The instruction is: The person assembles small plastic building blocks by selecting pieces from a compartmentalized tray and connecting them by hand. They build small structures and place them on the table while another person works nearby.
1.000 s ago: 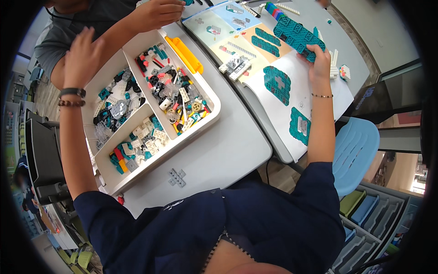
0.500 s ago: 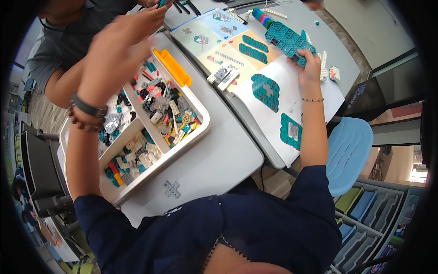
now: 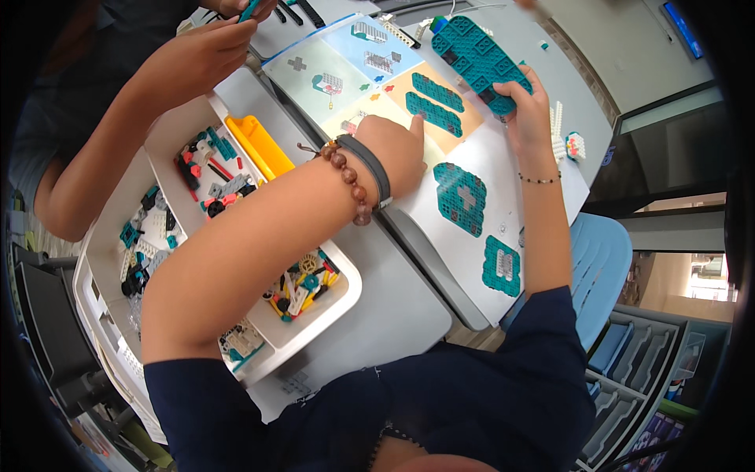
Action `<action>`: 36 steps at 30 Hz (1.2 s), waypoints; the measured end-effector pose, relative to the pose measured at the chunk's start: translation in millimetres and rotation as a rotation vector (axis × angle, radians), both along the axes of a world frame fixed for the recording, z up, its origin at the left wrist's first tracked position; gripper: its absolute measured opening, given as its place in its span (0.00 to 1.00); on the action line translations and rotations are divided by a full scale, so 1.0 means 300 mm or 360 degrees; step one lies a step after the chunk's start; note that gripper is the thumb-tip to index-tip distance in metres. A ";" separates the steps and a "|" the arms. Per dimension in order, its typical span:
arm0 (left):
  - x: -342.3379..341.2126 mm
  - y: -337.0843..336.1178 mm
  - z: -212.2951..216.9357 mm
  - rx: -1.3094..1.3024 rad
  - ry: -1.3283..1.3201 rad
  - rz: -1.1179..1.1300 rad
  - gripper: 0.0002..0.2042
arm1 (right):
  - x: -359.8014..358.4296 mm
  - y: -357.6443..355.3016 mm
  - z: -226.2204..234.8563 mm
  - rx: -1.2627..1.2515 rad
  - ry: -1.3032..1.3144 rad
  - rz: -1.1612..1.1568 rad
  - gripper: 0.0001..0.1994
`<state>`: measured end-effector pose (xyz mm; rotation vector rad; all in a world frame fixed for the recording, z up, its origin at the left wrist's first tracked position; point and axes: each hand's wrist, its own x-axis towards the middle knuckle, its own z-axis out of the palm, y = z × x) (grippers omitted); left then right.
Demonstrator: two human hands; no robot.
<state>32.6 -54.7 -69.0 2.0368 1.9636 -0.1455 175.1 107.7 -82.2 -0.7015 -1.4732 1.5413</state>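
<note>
My right hand (image 3: pixel 527 102) grips one end of a long teal building plate (image 3: pixel 480 59), its fingers and thumb closed on it above the far right of the sheet. Over the large instruction sheet (image 3: pixel 491 141) is my left hand (image 3: pixel 391 153). Its index finger stretches out to a picture of two long teal plates, and the thumb stands apart. The other fingers of that hand are mostly hidden. Lower on the sheet, more teal plate pictures show, one with a grey cross. My left forearm crosses above a white sorting tray (image 3: pixel 346 295) of building parts.
A yellow bin (image 3: pixel 259 145) sits along the tray's edge. At the upper left another person's hand (image 3: pixel 193 67) holds a small teal piece (image 3: pixel 248 11). White beams (image 3: pixel 556 122) lie right of the sheet. A blue chair (image 3: pixel 602 263) stands at the right.
My left hand has swung from above the tray rightward and down to the sheet, now covering the grey-and-white piece there. The teal plate in my right hand has shifted slightly and tilted.
</note>
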 end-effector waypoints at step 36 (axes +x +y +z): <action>0.002 0.025 -0.007 0.0062 -0.0216 -0.0108 0.25 | 0.019 -0.006 -0.049 -0.0076 0.0089 0.0083 0.09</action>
